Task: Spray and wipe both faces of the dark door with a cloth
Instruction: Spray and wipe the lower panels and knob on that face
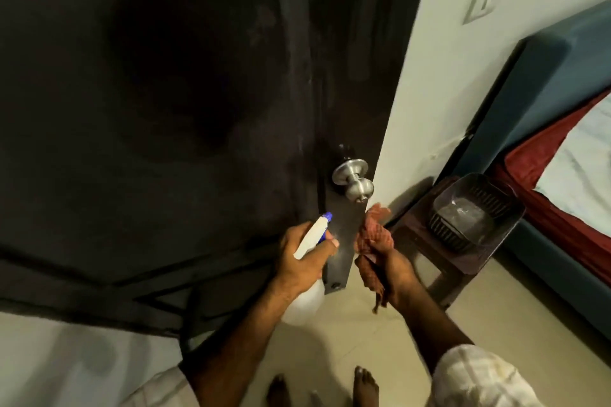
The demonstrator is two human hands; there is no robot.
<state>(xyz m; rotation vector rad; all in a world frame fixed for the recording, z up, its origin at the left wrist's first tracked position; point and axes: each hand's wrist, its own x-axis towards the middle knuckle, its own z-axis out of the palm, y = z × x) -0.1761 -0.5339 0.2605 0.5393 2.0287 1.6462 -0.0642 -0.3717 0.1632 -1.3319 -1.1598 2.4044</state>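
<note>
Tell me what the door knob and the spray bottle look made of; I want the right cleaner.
Door knob: looks like brushed metal, silvery with a soft sheen. Spray bottle: apparently white translucent plastic, with a blue nozzle tip, gripped by the left hand.

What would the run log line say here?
left hand: grips spray bottle, nozzle toward door | right hand: holds cloth at door edge

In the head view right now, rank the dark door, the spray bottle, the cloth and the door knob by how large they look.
1. dark door, by far the largest.
2. spray bottle, partly hidden by the left hand.
3. cloth, bunched in the right hand; close to the bottle, so this order is unsure.
4. door knob, smallest.
</note>
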